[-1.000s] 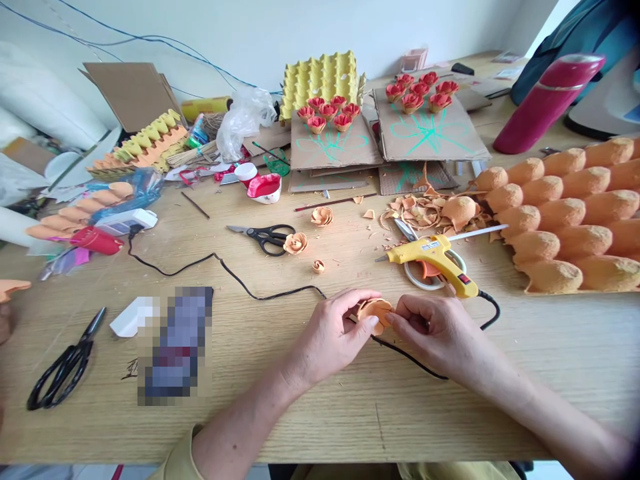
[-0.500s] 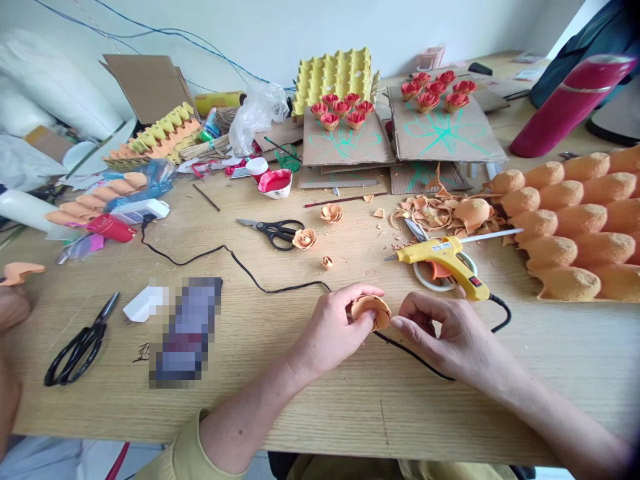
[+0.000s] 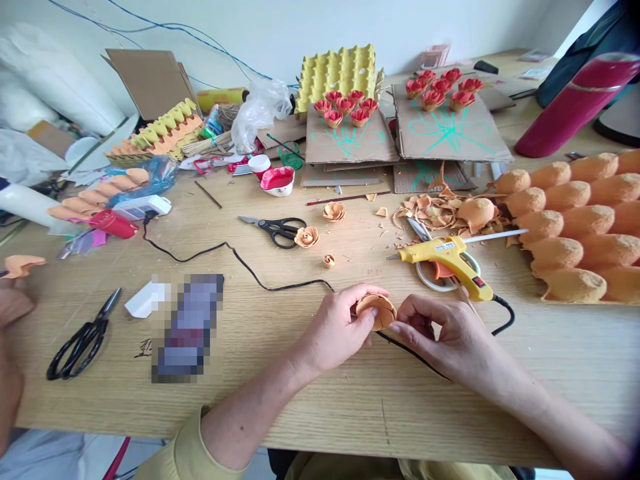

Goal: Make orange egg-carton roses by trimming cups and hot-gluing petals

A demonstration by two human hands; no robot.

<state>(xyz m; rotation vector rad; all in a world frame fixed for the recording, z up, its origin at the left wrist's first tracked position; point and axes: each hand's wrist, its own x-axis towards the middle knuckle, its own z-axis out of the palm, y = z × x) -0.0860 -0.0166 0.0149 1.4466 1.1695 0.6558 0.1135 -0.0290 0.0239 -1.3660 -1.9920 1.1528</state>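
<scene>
My left hand (image 3: 345,327) is closed round an orange egg-carton cup (image 3: 379,311) with slits in its rim, the thumb inside it. At the cup's right edge, my right hand (image 3: 435,330) has thumb and forefinger pinched against the rim. Beyond them lie a small rolled carton flower (image 3: 329,261) and two fuller carton flowers, one (image 3: 307,237) by the handles of black scissors (image 3: 273,229), the other (image 3: 334,211) farther back. A yellow glue gun (image 3: 445,260) with a white glue stick rests on a tape roll behind my right hand.
Orange egg cartons (image 3: 580,227) stand at the right, beside carton scraps (image 3: 433,213). Cardboard panels (image 3: 350,143) with red flowers are at the back. Left are a blurred phone-like object (image 3: 190,327), black scissors (image 3: 83,343) and another person's hand (image 3: 17,300). A black cord (image 3: 200,250) crosses the table.
My right fingertips have closed in on the cup's rim. The view has shifted slightly, and both hands stay in nearly the same place. The other person's hand at left moved a little.
</scene>
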